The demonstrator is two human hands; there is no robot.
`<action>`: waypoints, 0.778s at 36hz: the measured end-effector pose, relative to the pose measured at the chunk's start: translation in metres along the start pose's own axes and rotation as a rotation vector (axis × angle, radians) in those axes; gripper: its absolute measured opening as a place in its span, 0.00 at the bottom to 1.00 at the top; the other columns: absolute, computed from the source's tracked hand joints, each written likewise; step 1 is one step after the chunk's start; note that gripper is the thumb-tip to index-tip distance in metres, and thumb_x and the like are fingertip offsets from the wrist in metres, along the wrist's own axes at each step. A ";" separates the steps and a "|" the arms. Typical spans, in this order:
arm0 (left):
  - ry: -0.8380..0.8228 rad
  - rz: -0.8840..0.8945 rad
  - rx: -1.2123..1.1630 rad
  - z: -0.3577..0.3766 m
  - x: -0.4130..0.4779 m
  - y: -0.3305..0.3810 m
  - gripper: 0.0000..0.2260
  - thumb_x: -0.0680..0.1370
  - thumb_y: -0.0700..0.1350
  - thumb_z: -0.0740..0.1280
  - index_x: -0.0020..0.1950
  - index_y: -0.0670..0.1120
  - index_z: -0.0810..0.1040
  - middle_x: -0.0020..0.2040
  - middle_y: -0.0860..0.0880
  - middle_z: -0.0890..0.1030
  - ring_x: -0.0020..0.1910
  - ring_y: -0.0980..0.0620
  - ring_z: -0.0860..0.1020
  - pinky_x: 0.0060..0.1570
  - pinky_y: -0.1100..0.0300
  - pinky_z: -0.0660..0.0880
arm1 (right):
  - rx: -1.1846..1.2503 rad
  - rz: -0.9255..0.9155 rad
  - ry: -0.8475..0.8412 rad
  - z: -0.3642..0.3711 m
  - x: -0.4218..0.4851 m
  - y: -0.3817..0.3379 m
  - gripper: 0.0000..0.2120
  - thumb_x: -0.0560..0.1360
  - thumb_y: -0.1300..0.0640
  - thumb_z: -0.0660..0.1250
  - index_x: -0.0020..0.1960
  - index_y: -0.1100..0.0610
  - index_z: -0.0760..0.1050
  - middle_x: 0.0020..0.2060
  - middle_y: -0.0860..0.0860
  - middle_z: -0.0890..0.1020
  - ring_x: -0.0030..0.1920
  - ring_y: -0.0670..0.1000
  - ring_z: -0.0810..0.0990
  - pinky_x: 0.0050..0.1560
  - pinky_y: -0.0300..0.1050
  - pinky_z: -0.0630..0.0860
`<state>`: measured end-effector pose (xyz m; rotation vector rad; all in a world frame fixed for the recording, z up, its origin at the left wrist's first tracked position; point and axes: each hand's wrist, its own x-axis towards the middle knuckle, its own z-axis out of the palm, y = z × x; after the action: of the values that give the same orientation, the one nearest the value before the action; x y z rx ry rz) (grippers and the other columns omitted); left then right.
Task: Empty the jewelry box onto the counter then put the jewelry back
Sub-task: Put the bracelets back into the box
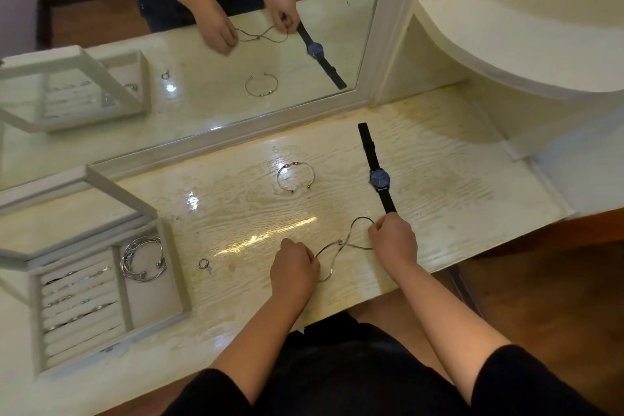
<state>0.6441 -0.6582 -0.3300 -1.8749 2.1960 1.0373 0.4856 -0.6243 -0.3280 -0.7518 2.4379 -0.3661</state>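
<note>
Your left hand (295, 267) and your right hand (393, 238), in the lower middle of the frame, both have curled fingers. Each one pinches the thin silver necklace (341, 244), which runs in loops between them. The jewelry box (175, 277) stands open at the lower left, with rings (77, 294) and bangles (143, 262) inside. On the counter (236, 206) lie a small ring (203, 263) near the box, a cuff bracelet (295, 176) in the middle and a black watch (380, 179) at its right.

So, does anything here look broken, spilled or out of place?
Nothing looks broken or spilled. The one oddity is the silver chain, which crosses over itself in a figure-eight between the left hand and right hand. The counter shows yellowish staining near the mirror.
</note>
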 end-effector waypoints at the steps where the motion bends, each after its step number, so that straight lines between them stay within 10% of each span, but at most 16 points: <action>1: -0.002 0.006 0.010 0.000 0.000 0.000 0.07 0.76 0.42 0.62 0.44 0.41 0.78 0.52 0.44 0.73 0.44 0.47 0.77 0.38 0.59 0.71 | 0.001 -0.004 -0.005 0.000 0.000 0.001 0.08 0.77 0.60 0.60 0.45 0.64 0.73 0.41 0.58 0.79 0.43 0.59 0.78 0.37 0.44 0.68; 5: -0.012 0.024 0.007 -0.001 -0.001 0.000 0.06 0.76 0.41 0.62 0.44 0.41 0.78 0.51 0.44 0.73 0.43 0.47 0.76 0.38 0.59 0.70 | 0.060 -0.026 -0.030 0.000 0.000 0.004 0.16 0.74 0.61 0.62 0.28 0.58 0.66 0.27 0.52 0.72 0.29 0.53 0.71 0.31 0.41 0.66; 13: -0.016 -0.109 -0.367 -0.010 0.001 -0.003 0.09 0.74 0.37 0.61 0.34 0.45 0.70 0.34 0.51 0.73 0.31 0.58 0.69 0.29 0.68 0.64 | 0.420 0.011 -0.146 -0.003 0.001 -0.007 0.07 0.71 0.61 0.66 0.35 0.60 0.76 0.25 0.51 0.76 0.24 0.47 0.74 0.31 0.40 0.73; 28: -0.056 -0.363 -1.185 -0.046 0.005 -0.019 0.11 0.74 0.36 0.62 0.33 0.44 0.76 0.33 0.49 0.81 0.35 0.55 0.77 0.32 0.64 0.67 | 0.482 -0.275 -0.346 0.006 -0.020 -0.068 0.07 0.69 0.64 0.66 0.33 0.56 0.74 0.17 0.47 0.73 0.18 0.41 0.70 0.22 0.35 0.69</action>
<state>0.6768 -0.6871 -0.3055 -2.3400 1.0754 2.5322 0.5329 -0.6681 -0.2966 -0.8481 1.8238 -0.8202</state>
